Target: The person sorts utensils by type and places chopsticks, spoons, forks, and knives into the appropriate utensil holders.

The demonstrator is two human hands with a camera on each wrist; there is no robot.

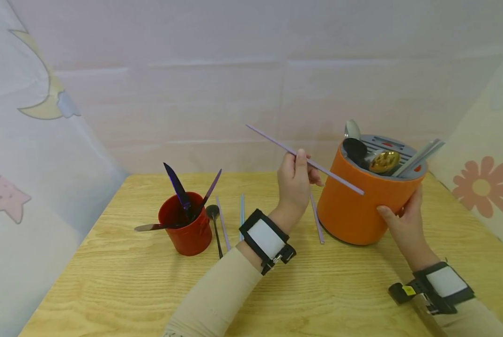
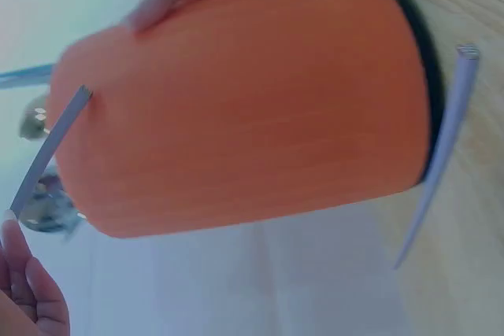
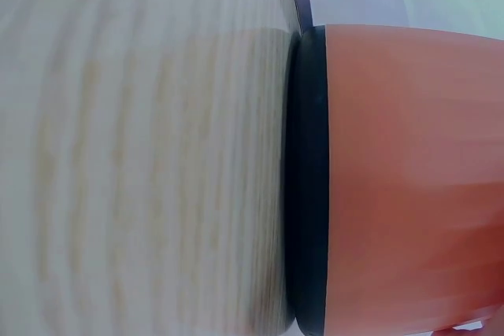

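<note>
Your head view is bright and even, with soft light and only faint shadows under the orange holder (image 1: 361, 206) and the red cup (image 1: 188, 229). The wooden table (image 1: 319, 290) shows no glare. The edges bend a little, like a wide lens. Your left wrist view is blurry and washed out pale blue. Your right wrist view is very close and fuzzy, and the wood grain looks smeared.
</note>
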